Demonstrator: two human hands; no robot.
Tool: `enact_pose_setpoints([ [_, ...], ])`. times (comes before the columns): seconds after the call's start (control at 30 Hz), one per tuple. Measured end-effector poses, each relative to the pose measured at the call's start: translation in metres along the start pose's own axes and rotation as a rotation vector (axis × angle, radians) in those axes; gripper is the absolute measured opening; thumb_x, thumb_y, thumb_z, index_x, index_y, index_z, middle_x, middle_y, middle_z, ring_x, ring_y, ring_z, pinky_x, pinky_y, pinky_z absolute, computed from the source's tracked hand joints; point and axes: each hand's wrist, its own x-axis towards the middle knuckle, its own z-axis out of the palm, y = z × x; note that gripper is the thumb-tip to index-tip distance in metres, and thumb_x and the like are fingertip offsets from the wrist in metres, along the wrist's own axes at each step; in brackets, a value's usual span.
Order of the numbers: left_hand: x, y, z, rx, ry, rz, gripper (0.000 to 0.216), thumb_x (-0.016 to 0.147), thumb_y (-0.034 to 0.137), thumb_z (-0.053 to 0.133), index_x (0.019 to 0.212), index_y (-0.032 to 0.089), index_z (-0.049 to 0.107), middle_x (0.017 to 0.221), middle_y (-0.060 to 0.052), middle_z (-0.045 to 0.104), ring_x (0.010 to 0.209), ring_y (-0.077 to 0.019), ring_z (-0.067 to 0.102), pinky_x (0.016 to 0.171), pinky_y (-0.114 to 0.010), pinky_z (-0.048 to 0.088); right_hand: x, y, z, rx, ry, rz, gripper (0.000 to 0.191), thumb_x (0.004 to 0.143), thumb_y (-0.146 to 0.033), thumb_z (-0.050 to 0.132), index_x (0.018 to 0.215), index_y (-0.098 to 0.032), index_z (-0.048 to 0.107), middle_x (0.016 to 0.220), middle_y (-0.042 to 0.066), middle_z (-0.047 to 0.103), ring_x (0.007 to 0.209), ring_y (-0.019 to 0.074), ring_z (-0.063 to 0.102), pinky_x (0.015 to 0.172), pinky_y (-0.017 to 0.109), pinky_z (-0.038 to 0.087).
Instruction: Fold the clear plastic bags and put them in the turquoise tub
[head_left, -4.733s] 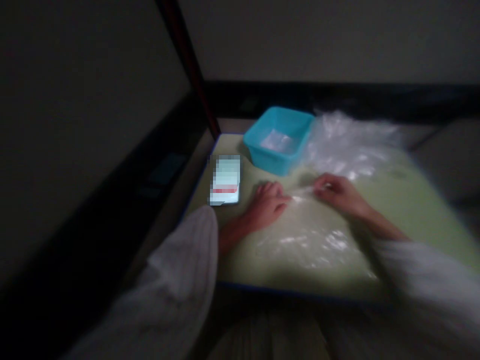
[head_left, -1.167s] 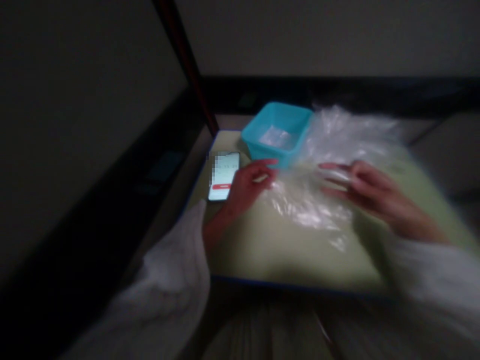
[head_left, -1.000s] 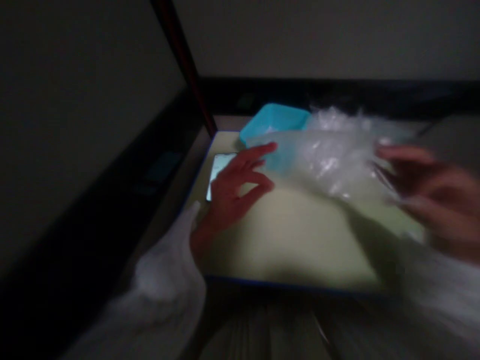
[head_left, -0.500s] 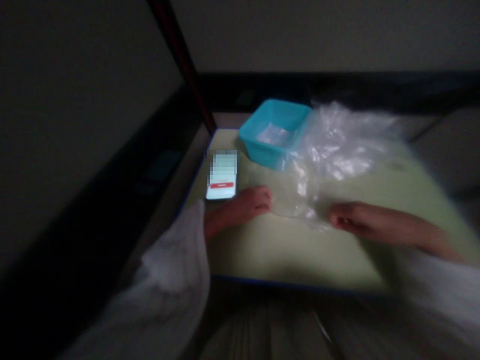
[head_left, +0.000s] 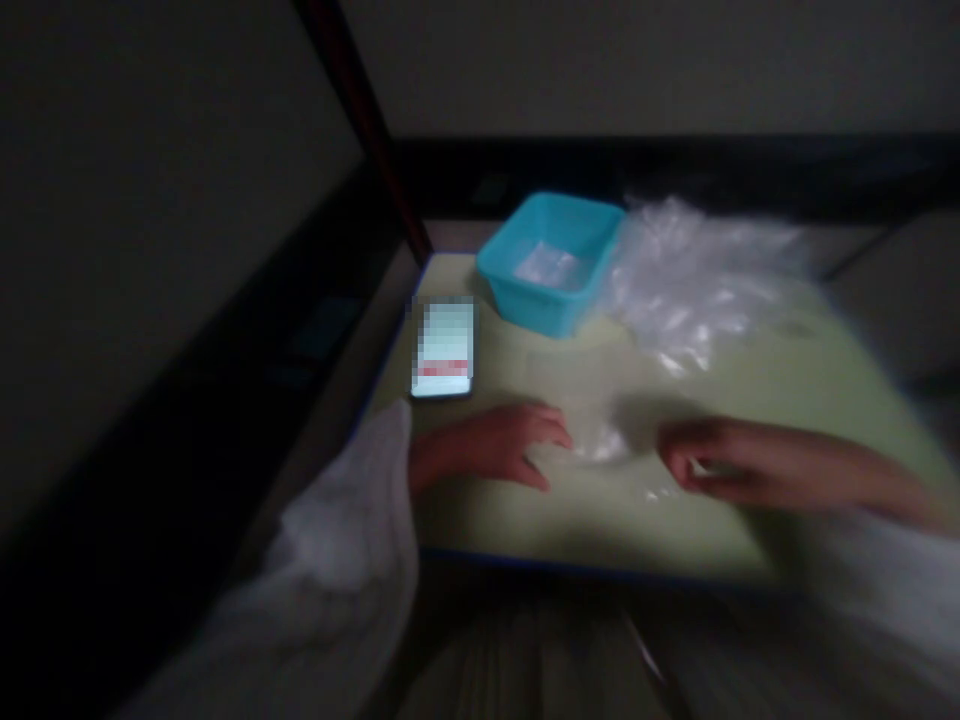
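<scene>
A thin clear plastic bag (head_left: 600, 435) lies flat on the pale green table top (head_left: 787, 400) between my two hands. My left hand (head_left: 510, 455) rests on the table at the bag's left edge, fingers stretched out and touching the film. At the bag's right edge my right hand (head_left: 701, 465) has its fingers curled in, pinching the film. Both arms wear white sleeves. The picture is dim and blurred, so the bag's outline is faint.
A heap of clear plastic bags (head_left: 690, 280) lies at the back right. A turquoise tub (head_left: 525, 290) with something clear inside stands at the back middle. A lit phone (head_left: 444, 348) lies near the table's left edge. A dark red post (head_left: 367, 120) rises behind.
Both hands lifted a clear bag up by the heap, then brought it down toward me. It now lies flat near the front, with a hand at each side.
</scene>
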Motion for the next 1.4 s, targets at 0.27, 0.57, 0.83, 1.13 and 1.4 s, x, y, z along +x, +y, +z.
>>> enact_pose_setpoints([
  [0.27,0.001,-0.002,0.002,-0.015,-0.01,-0.071,0.029,0.066,0.021,0.077,0.091,0.013,0.065,0.093,-0.007,0.063,0.079,-0.0166,0.058,0.068,-0.024,0.043,0.004,0.024,-0.006,0.215,0.147,0.122,0.025,0.09,-0.04,0.049,0.085,-0.018,0.06,0.081,0.005,0.066,0.076,0.0193,0.063,0.065,0.03,0.048],
  [0.57,0.004,-0.007,0.01,-0.046,0.173,-0.315,0.035,0.076,0.009,0.055,0.11,0.013,0.06,0.07,0.001,0.061,0.063,-0.0116,0.055,0.061,-0.022,0.04,0.019,0.049,0.004,0.416,0.322,0.254,0.02,0.073,-0.037,0.061,0.076,-0.021,0.05,0.055,-0.002,0.059,0.045,0.0145,0.058,0.042,0.025,0.042],
  [0.83,0.01,0.006,0.018,0.283,0.347,-0.232,0.032,0.082,0.009,0.048,0.112,0.015,0.057,0.106,-0.008,0.06,0.096,-0.0191,0.057,0.084,-0.033,0.047,0.021,0.04,0.003,0.012,0.653,0.211,0.007,0.078,-0.027,0.054,0.075,-0.021,0.052,0.062,0.0,0.056,0.053,0.0142,0.05,0.048,0.026,0.038],
  [1.13,0.018,0.035,0.052,0.424,0.192,0.172,0.029,0.092,0.017,0.041,0.117,0.011,0.054,0.123,-0.013,0.059,0.119,-0.0196,0.052,0.104,-0.032,0.04,0.029,0.047,0.009,-0.106,0.589,0.19,0.009,0.083,-0.028,0.052,0.08,-0.019,0.056,0.07,0.002,0.06,0.058,0.0148,0.053,0.054,0.026,0.04],
  [1.4,0.02,0.034,0.064,0.445,0.009,-0.015,0.074,0.087,0.052,0.047,0.14,0.004,0.027,0.15,-0.018,0.029,0.141,-0.0241,0.022,0.117,-0.035,0.016,0.032,0.057,0.01,-0.125,0.539,0.192,0.013,0.084,-0.031,0.051,0.077,-0.021,0.053,0.066,0.001,0.058,0.059,0.0157,0.051,0.059,0.03,0.041],
])
